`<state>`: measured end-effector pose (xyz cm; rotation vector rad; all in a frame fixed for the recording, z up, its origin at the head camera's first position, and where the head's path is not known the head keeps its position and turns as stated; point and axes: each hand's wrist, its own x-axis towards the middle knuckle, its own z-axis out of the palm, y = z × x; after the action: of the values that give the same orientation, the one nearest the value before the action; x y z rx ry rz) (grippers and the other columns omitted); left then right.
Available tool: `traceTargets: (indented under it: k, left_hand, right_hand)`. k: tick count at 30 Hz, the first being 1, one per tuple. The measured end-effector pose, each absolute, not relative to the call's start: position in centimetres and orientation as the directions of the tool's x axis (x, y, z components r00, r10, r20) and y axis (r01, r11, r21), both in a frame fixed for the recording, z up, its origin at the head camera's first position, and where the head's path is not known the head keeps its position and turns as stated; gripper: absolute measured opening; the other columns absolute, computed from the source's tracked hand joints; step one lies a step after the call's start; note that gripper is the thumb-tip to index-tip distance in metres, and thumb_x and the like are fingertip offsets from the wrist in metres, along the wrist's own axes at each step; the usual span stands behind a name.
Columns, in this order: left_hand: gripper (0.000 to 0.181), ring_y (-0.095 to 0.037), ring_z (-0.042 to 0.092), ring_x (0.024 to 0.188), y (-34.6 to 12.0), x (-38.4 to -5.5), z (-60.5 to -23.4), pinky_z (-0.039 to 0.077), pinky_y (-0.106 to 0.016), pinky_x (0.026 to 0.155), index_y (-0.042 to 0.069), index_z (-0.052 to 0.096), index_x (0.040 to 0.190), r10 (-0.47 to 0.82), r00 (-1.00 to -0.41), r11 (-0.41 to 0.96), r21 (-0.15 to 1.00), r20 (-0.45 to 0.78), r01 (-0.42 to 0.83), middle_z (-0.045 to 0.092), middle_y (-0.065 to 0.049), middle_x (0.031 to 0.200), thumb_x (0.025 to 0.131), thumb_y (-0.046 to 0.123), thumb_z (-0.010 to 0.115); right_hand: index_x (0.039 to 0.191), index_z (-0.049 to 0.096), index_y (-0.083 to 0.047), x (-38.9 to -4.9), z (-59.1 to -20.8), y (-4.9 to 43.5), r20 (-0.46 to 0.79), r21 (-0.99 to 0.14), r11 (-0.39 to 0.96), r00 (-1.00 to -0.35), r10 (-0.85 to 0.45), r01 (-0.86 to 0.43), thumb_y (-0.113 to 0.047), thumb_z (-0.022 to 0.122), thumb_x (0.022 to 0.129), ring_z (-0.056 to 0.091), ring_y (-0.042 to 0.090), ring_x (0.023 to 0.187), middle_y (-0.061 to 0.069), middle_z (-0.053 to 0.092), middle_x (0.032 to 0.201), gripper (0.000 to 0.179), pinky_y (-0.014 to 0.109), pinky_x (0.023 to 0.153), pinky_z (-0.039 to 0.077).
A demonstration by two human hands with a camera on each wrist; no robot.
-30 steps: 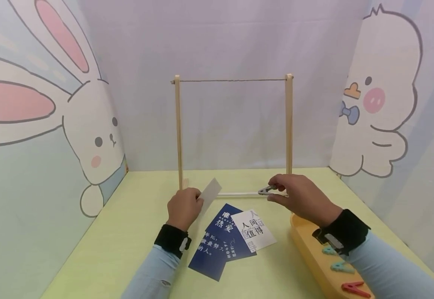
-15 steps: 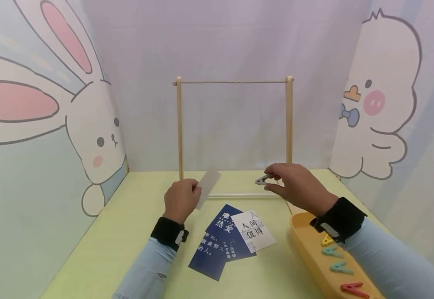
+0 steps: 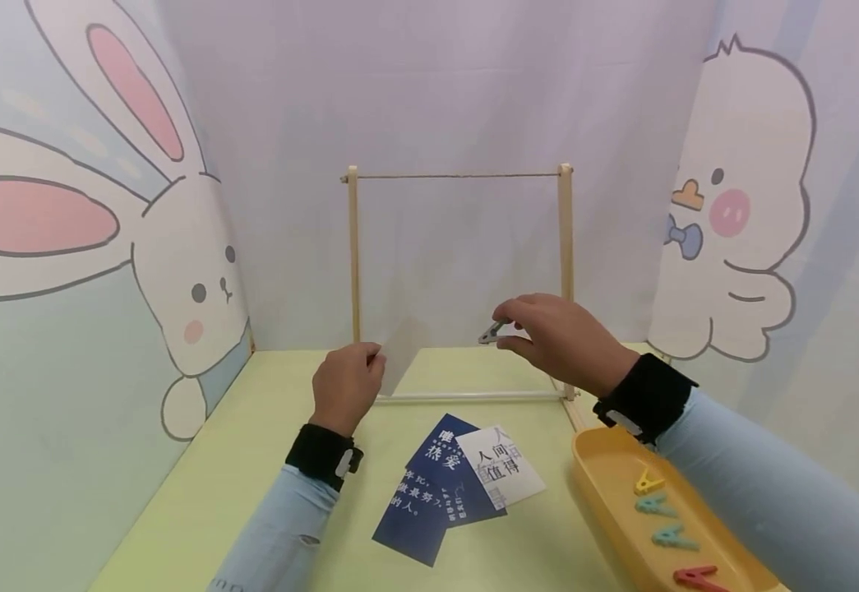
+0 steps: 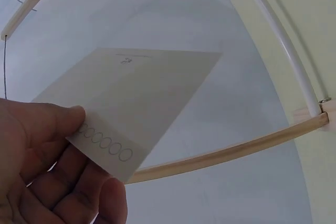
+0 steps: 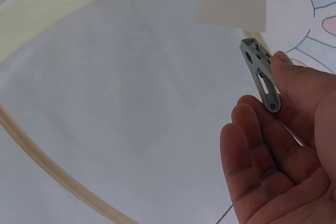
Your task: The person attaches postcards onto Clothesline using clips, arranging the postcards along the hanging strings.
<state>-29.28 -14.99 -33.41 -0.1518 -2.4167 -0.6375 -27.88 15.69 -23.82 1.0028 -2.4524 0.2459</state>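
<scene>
My left hand (image 3: pixel 346 386) pinches a pale postcard (image 4: pixel 142 93) by its edge between thumb and fingers; small circles are printed along that edge. My right hand (image 3: pixel 565 341) pinches a grey clothespin (image 5: pixel 261 74) between thumb and index finger, its nose pointing left toward the card in the head view. Both hands are raised above the table, in front of a wooden frame (image 3: pixel 566 247) with a string (image 3: pixel 459 176) tied across its top. Below the hands, blue cards (image 3: pixel 414 514) and a white card (image 3: pixel 501 467) with printed characters lie overlapping on the table.
A yellow tray (image 3: pixel 592 477) at the right holds several clothespins, among them a yellow one (image 3: pixel 648 483) and a red one (image 3: pixel 698 577). A white rod (image 3: pixel 473 397) joins the frame's posts near the table. Cartoon-printed curtains surround the table.
Both hands have risen, carrying the postcard and the clothespin up from near the white rod. The right hand has also shifted left, closer to the card. The cards on the table stay put.
</scene>
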Motion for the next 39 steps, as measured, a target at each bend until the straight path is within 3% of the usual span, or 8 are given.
traceTargets:
  k: [6, 12, 18, 26, 32, 39]
  left_hand:
    - [0.018, -0.023, 0.072, 0.073, -15.8, -29.7, -33.0, 0.055, -0.035, 0.057, 0.008, 0.081, 0.105, -0.049, -0.773, 0.872, 0.405, 0.632, 0.276, 0.078, -0.008, 0.087, 0.099, 0.02, 0.07]
    - [0.021, -0.025, 0.075, 0.083, -16.1, -30.4, -32.0, 0.06, -0.04, 0.065, 0.008, 0.081, 0.109, -0.059, -0.782, 0.844, 0.45, 0.62, 0.293, 0.08, -0.009, 0.094, 0.099, 0.024, 0.071]
    - [0.027, -0.025, 0.077, 0.09, -16.3, -30.8, -31.3, 0.06, -0.041, 0.07, 0.007, 0.079, 0.116, -0.061, -0.801, 0.827, 0.48, 0.595, 0.294, 0.08, -0.01, 0.101, 0.1, 0.026, 0.07]
    - [0.029, -0.025, 0.077, 0.089, -17.0, -31.2, -30.0, 0.06, -0.04, 0.068, 0.006, 0.078, 0.119, -0.081, -0.782, 0.813, 0.495, 0.618, 0.306, 0.08, -0.011, 0.102, 0.1, 0.026, 0.07]
    - [0.027, -0.025, 0.076, 0.091, -17.1, -31.6, -29.1, 0.061, -0.042, 0.079, 0.004, 0.079, 0.115, -0.09, -0.772, 0.78, 0.526, 0.629, 0.337, 0.08, -0.012, 0.1, 0.099, 0.024, 0.072]
    - [0.026, -0.025, 0.075, 0.09, -17.5, -32.0, -27.6, 0.06, -0.044, 0.078, 0.004, 0.079, 0.113, -0.094, -0.75, 0.766, 0.528, 0.655, 0.366, 0.079, -0.011, 0.097, 0.099, 0.025, 0.072]
  right_hand:
    - [0.12, 0.072, -0.012, -27.9, -22.1, 14.3, 0.495, 0.056, 0.69, -0.58, -0.647, -0.721, -0.022, 0.08, 0.093, 0.069, 0.021, 0.098, 0.002, 0.075, 0.109, 0.03, 0.037, 0.085, 0.06]
    - [0.117, 0.073, -0.012, -28.0, -20.6, 13.6, 0.518, 0.122, 0.676, -0.535, -0.668, -0.726, -0.021, 0.082, 0.09, 0.068, 0.018, 0.091, 0.001, 0.075, 0.104, 0.03, 0.033, 0.082, 0.059]
    - [0.118, 0.072, -0.009, -28.3, -19.5, 13.0, 0.52, 0.115, 0.682, -0.541, -0.661, -0.722, -0.02, 0.082, 0.09, 0.07, 0.022, 0.094, 0.004, 0.076, 0.106, 0.031, 0.036, 0.085, 0.06]
    - [0.117, 0.072, -0.008, -29.0, -17.9, 11.7, 0.523, 0.14, 0.675, -0.525, -0.671, -0.724, -0.021, 0.083, 0.09, 0.07, 0.021, 0.094, 0.005, 0.076, 0.107, 0.032, 0.036, 0.086, 0.059]
    - [0.122, 0.07, -0.007, -29.2, -16.7, 10.9, 0.509, 0.147, 0.673, -0.528, -0.68, -0.725, -0.022, 0.082, 0.09, 0.071, 0.023, 0.099, 0.007, 0.076, 0.111, 0.037, 0.038, 0.089, 0.059]
    - [0.122, 0.07, -0.005, -30.2, -15.5, 10.2, 0.513, 0.132, 0.68, -0.537, -0.669, -0.721, -0.022, 0.083, 0.089, 0.07, 0.023, 0.099, 0.007, 0.076, 0.111, 0.039, 0.038, 0.091, 0.058]
